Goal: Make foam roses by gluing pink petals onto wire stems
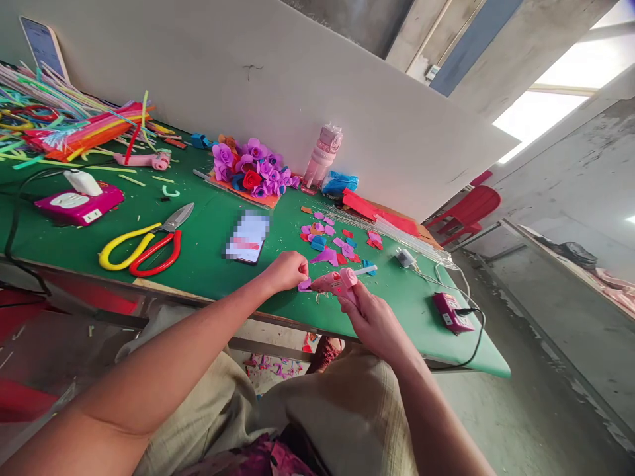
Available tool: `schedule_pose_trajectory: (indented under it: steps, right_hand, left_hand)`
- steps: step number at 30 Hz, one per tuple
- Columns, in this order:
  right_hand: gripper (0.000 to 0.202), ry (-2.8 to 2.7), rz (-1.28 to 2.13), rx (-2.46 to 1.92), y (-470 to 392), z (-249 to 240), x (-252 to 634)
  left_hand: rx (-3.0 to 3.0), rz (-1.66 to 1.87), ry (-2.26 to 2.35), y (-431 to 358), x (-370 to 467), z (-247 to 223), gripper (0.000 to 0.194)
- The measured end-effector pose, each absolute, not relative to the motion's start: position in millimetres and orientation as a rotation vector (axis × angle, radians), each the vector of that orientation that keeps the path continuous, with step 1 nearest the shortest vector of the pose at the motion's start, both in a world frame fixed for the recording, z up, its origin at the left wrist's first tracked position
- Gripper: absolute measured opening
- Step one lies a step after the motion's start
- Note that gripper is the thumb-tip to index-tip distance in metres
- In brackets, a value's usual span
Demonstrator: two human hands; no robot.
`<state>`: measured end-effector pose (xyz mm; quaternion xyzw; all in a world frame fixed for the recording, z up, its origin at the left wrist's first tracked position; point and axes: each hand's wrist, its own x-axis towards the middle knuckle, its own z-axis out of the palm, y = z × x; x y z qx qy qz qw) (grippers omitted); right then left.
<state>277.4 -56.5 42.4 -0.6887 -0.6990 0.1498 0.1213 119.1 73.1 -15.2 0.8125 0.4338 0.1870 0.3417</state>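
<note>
My right hand (368, 313) is wrapped round the handle of a pink glue gun (337, 282), a clear glue stick poking out of its back. The gun's nozzle points left, right beside a small purple petal (305, 285). My left hand (288, 270) pinches that petal near the table's front edge. Just beyond the gun lie loose purple, red and blue petals (325, 256). A heap of finished paper flowers (255, 165), mostly purple, rests on an orange sheet further back.
On the green table (208, 228) are scissors (149, 246), a phone (247, 238), a pink bottle (323, 158), a second glue gun (143, 160), and coloured strips (94, 132). Power sockets (79, 203) stand left and right, with cables. A partition (198, 66) rises behind.
</note>
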Motion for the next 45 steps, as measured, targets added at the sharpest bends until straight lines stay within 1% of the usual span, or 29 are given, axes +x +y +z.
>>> schedule_pose_trajectory:
  steps: [19, 22, 27, 32, 33, 36, 39, 42, 45]
  right_hand:
    - [0.026, -1.95, 0.497, -1.959, -60, 43, 288]
    - [0.029, -1.815, 0.638, -1.92, -62, 44, 298]
    - [0.037, -1.45, 1.031, -1.82, -70, 44, 320]
    - [0.036, -1.148, 1.185, -1.647, -76, 32, 357]
    - [0.035, -1.084, 1.203, -1.606, -76, 28, 367]
    - [0.028, -0.851, 1.187, -1.542, -79, 17, 399]
    - [0.025, -0.732, 1.087, -1.641, -82, 8, 424]
    - [0.032, -0.846, 0.933, -1.862, -82, 0, 433]
    - [0.039, -0.927, 0.829, -1.987, -80, -4, 433]
  left_hand:
    - [2.102, 0.482, 1.107, 71, 118, -12, 0.016]
    - [2.099, 0.475, 1.11, 71, 119, -11, 0.016]
    - [2.058, 0.48, 1.093, 72, 118, -11, 0.014]
    - [1.8, 0.556, 0.98, 74, 114, -10, 0.004]
    - [1.693, 0.555, 0.923, 74, 113, -9, 0.006]
    - [1.371, 0.53, 0.753, 73, 111, -3, 0.019]
    - [1.167, 0.53, 0.625, 72, 109, 5, 0.026]
    - [1.058, 0.531, 0.549, 67, 107, 15, 0.028]
    - [1.017, 0.548, 0.519, 61, 106, 22, 0.027]
